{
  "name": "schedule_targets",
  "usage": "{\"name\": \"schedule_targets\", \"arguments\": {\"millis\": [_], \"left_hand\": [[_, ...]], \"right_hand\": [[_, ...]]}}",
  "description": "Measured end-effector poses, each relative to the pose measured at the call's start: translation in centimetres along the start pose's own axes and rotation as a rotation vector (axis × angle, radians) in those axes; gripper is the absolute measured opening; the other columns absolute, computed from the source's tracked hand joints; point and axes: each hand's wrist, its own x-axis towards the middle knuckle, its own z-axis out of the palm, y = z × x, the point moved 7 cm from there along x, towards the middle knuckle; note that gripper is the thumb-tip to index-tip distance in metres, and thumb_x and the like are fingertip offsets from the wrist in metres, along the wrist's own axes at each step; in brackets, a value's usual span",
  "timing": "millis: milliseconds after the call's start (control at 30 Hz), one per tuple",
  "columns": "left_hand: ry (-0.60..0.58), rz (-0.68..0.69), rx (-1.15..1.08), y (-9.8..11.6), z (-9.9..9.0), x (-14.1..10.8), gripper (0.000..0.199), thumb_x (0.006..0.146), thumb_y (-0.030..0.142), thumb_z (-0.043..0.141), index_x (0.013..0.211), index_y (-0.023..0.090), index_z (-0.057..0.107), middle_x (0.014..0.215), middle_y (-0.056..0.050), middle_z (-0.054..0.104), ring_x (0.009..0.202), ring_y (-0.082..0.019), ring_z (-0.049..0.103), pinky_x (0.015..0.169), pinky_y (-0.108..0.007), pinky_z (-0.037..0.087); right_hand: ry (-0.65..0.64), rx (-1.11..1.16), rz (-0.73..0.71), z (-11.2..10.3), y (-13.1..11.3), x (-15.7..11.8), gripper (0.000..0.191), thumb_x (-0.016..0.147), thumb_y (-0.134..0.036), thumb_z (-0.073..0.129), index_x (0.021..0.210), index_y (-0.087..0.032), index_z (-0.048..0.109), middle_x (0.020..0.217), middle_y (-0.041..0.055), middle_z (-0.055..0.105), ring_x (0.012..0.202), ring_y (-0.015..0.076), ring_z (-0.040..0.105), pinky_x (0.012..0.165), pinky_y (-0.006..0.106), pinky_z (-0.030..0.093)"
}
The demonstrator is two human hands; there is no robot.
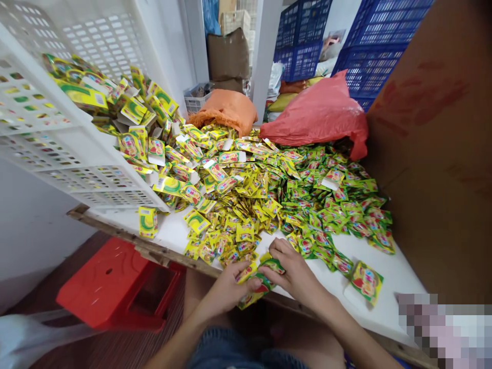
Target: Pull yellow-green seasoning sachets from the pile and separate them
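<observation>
My left hand [236,283] is closed round a small yellow-and-green printed carton [257,292] at the table's front edge. A yellow piece shows between its thumb and fingers; whether it is a flap or a sachet I cannot tell. My right hand [294,271] pinches a green sachet [272,265] against the carton's upper end. Just beyond my hands lies a heap of yellow sachets [245,230], with a heap of green sachets [319,210] to its right. Another carton [366,283] lies near my right forearm.
A tipped white crate [126,177] spills cartons [134,110] on the left. An orange sack [226,108] and a red bag [319,113] lie behind the heaps. A brown cardboard sheet [430,179] walls the right side. A red stool [111,282] stands below left.
</observation>
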Motion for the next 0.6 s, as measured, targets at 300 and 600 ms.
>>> {"name": "schedule_targets", "arguments": {"millis": [300,600], "left_hand": [[0.061,-0.028,-0.067,-1.2,0.1,1.0,0.045,0.079,0.047,0.056,0.109,0.014,0.061,0.097,-0.007,0.065,0.090,-0.021,0.057,0.082,-0.030,0.044],[0.090,0.078,-0.141,-2.6,0.6,1.6,0.051,0.076,0.047,0.060,0.116,0.016,0.053,0.113,-0.011,0.060,0.104,-0.024,0.054,0.094,-0.036,0.039]], "right_hand": [[0.159,0.135,0.141,-0.4,-1.2,-0.9,0.016,0.088,-0.029,0.044,0.098,-0.021,0.053,0.101,0.0079,0.052,0.095,0.0235,0.047,0.081,0.039,0.041],[0.092,0.065,0.175,1.8,0.0,-3.3,0.015,0.087,-0.028,0.049,0.094,-0.027,0.063,0.118,0.0082,0.050,0.112,0.0280,0.043,0.090,0.048,0.038]]}}
